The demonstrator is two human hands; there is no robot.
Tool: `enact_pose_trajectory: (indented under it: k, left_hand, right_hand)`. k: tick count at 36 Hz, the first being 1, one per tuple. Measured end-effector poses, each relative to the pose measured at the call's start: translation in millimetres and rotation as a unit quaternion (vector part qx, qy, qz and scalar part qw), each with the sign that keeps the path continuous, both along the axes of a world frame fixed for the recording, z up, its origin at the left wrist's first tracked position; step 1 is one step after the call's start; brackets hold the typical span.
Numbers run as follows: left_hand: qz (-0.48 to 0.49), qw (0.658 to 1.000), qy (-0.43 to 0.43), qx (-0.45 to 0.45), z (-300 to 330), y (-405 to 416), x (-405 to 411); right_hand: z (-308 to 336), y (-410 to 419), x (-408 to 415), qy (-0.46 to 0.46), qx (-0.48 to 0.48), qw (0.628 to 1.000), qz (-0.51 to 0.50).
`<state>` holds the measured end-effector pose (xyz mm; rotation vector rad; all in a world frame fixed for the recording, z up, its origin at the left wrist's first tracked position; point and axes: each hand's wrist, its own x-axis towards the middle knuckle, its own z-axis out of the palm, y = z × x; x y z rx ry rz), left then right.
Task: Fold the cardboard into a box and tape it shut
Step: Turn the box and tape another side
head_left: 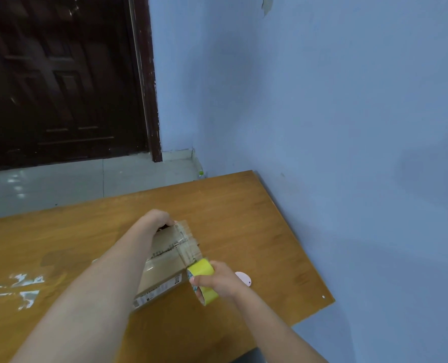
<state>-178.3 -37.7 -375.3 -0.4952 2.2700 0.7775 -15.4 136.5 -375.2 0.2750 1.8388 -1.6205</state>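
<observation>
The left hand (160,218) has its fingers curled over the far end of the cardboard box (162,263), pinning the clear tape strip (184,242) so it sticks. The right hand (217,280) has its fingers wrapped around the yellow tape roll (203,277), at the box's near corner, pulling tape tight across the box on the wooden table (243,218).

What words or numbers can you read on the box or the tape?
None can be read.
Box: white labels with dark print and small square codes run along its near side, too small and blurred to read.
Box top: dark print under the clear tape, also blurred.
Tape roll: plain yellow outside; the printing at its core is unreadable.
</observation>
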Motion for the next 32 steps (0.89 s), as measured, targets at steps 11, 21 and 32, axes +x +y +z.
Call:
enact_pose_trajectory:
  k: [11,21,32]
  left_hand:
    - [0.048,0.994,-0.075,0.071,-11,-12,1]
    - [0.070,0.996,-0.022,0.050,-27,-10,3]
    - [0.260,0.894,0.321,0.172,-24,-19,20]
  right_hand:
    - [4,-1,2,0.005,-0.021,1.000,0.003]
    - [-3,-4,2,0.006,-0.027,1.000,0.004]
    - [-15,-14,9,0.043,-0.052,0.998,-0.007]
